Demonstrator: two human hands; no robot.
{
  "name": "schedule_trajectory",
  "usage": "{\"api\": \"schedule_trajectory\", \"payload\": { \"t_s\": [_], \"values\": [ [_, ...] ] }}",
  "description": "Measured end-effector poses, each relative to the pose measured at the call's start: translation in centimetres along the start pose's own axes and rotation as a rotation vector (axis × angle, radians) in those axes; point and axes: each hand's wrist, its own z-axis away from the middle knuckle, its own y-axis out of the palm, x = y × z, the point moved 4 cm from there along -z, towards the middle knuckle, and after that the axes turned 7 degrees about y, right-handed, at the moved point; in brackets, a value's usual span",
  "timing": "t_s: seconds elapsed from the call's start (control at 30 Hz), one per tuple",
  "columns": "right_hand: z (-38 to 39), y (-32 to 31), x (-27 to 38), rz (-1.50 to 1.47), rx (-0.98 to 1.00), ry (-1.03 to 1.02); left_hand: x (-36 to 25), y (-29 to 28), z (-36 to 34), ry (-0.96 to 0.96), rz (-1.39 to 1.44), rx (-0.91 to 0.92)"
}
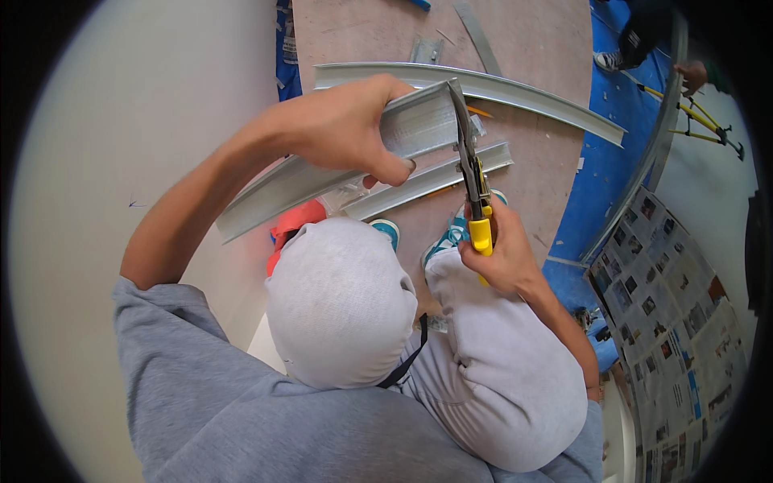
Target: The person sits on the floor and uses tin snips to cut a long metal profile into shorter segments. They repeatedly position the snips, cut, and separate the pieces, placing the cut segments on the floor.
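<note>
My left hand point(342, 129) is wrapped round a silvery metal channel point(419, 121), a U-shaped stud held up in front of me at a slant. Its right end stands by the blades of a pair of tin snips point(481, 233) with yellow handles. My right hand point(511, 253) grips those handles above my right knee. The blades lie along the channel's cut end; whether they bite into the metal, I cannot tell. Beneath lies a shorter channel point(435, 181), and beyond it a longer channel point(523, 90) crosses the board.
A red object point(299, 221) lies by my left knee. Flat metal pieces point(477, 40) lie farther off on the plywood point(535, 36). Blue sheeting point(608, 121) borders it at right, where another person's hand point(692, 78) is near a yellow-legged stand point(704, 121). Newspaper point(676, 322) covers a surface nearby.
</note>
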Motion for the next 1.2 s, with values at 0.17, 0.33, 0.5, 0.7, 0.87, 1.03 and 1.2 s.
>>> {"api": "schedule_trajectory", "payload": {
  "t_s": [0.17, 0.33, 0.5, 0.7, 0.87, 1.03, 1.2],
  "values": [
    [0.3, 0.1, 0.5, -0.061, 0.077, 0.03, -0.5, 0.0, -0.3, 0.054, 0.034, -0.005],
    [-0.9, 0.4, -0.6, -0.134, 0.081, 0.094, 0.4, -0.4, -0.5, 0.057, 0.036, -0.044],
    [-2.7, 1.4, -2.1, -0.067, 0.137, 0.111, 2.6, -0.6, -1.0, -0.07, 0.0, -0.011],
    [-2.8, 1.7, -2.0, -0.056, 0.05, 0.065, 3.4, -0.5, -1.0, -0.064, 0.035, -0.011],
    [-1.7, 1.5, -0.9, -0.022, 0.092, 0.049, 3.0, -0.3, -0.2, -0.07, 0.076, 0.045],
    [-2.0, 1.1, -1.4, -0.011, 0.144, 0.143, 3.5, -0.3, -0.1, -0.098, 0.137, 0.084],
    [-3.1, 0.8, -1.8, -0.021, 0.188, 0.18, 5.0, -0.6, -0.9, -0.103, 0.171, 0.097]
  ]
}}
